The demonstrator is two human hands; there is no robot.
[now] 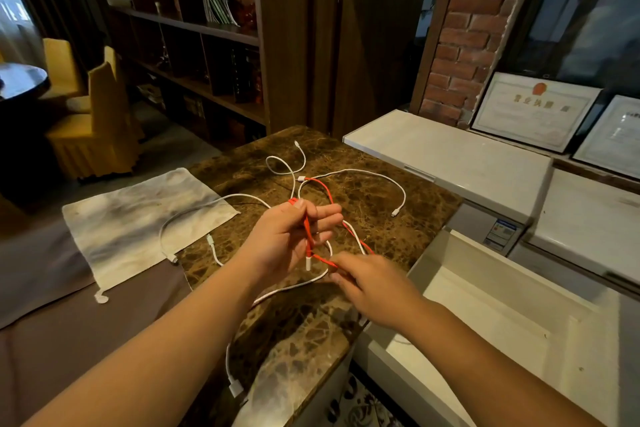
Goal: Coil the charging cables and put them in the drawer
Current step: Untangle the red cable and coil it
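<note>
- While the left hand [287,239] is raised above the marble counter [363,204], its thumb and curled fingers grip a bundle of loops of the red cable [320,189], with a white plug hanging below the palm.
- The right hand [372,288] is nearer the counter's front edge than the left hand; its fingertips pinch a run of the same red cable.
- From the left hand, the red cable runs away across the counter to a white connector near the counter's middle.
- White cable A [374,174] lies uncoiled in a wide arc on the counter's right half, its plug end toward the right edge.
- White cable B [285,163] forms a small loop at the counter's far side.
- White cable C [194,210] lies partly on the counter and partly on the grey-white cloth [138,222], which overlaps the counter's left edge.
- White cable D [230,371] trails under the hands to the counter's front edge, where its plug lies.
- The open drawer [502,315] stands just right of the counter; its white interior shows.
</note>
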